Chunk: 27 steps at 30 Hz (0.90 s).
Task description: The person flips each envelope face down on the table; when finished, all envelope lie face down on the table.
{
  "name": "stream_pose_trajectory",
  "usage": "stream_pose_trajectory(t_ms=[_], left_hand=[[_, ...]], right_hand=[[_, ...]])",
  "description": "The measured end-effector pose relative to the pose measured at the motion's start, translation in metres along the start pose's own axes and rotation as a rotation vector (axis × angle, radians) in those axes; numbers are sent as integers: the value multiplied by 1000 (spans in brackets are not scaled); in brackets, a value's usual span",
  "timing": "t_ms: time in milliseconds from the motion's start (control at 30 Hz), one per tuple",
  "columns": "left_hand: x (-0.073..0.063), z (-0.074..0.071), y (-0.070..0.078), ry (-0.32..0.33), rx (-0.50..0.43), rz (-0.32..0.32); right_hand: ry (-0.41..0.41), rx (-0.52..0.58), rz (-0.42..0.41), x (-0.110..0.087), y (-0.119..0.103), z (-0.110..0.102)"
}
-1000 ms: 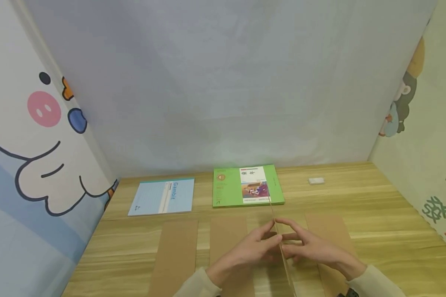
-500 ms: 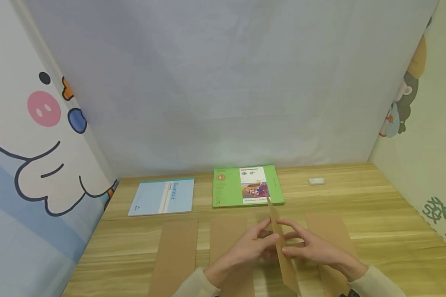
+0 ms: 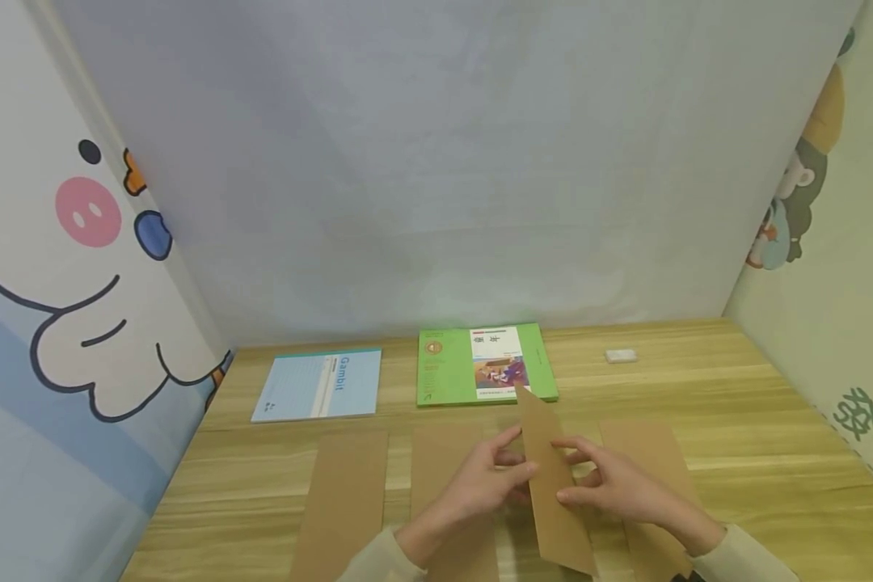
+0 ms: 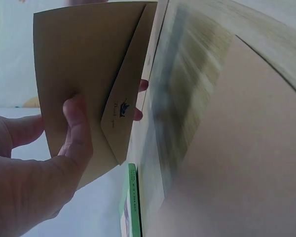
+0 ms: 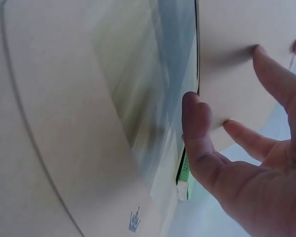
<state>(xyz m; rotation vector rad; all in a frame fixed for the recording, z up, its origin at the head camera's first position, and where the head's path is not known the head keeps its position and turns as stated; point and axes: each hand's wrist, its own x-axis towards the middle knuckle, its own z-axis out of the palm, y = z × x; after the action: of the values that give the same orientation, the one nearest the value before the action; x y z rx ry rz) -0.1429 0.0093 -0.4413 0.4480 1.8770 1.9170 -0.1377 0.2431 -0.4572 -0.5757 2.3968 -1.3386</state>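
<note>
A brown paper envelope [image 3: 550, 505] is held on edge above the table, its plain face tilted toward the head camera. My left hand [image 3: 480, 482] grips its left side, with the thumb against the flap side. My right hand [image 3: 626, 489] holds it from the right, thumb and index fingertip on the plain face; other fingertips reach its lower edge. In the left wrist view the pointed flap [image 4: 121, 106] bears a small dark print and "Thank you". Flat on the table lie a far-left envelope [image 3: 345, 493], a middle envelope [image 3: 444, 465] and a right envelope [image 3: 651, 473].
Along the back of the wooden table [image 3: 742, 404] lie a light-blue notebook [image 3: 320, 385], a green book [image 3: 447, 368] and a small whitish block [image 3: 621, 356]. A grey cloth [image 3: 451, 178] hangs behind the table, with printed cloths at both sides.
The envelope has turned from nearly edge-on to showing its plain face, its top tipping slightly left. Both hands stay on it, and the right fingertips now show against that face.
</note>
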Motion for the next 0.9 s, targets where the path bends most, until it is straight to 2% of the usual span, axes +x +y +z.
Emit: stream_pose_trajectory(t_ms=[367, 533, 733, 867, 900], left_hand=[[-5, 1, -13, 132, 298, 35], [-5, 1, -20, 163, 409, 39], [-6, 1, -25, 192, 628, 62], [-6, 1, -26, 181, 751, 55], [-6, 2, -25, 169, 747, 46]], right_hand=[[69, -227, 0, -3, 0, -1], [65, -274, 3, -3, 2, -1], [52, -260, -1, -5, 4, 0], [52, -260, 3, -6, 3, 1], [55, -266, 4, -6, 2, 1]])
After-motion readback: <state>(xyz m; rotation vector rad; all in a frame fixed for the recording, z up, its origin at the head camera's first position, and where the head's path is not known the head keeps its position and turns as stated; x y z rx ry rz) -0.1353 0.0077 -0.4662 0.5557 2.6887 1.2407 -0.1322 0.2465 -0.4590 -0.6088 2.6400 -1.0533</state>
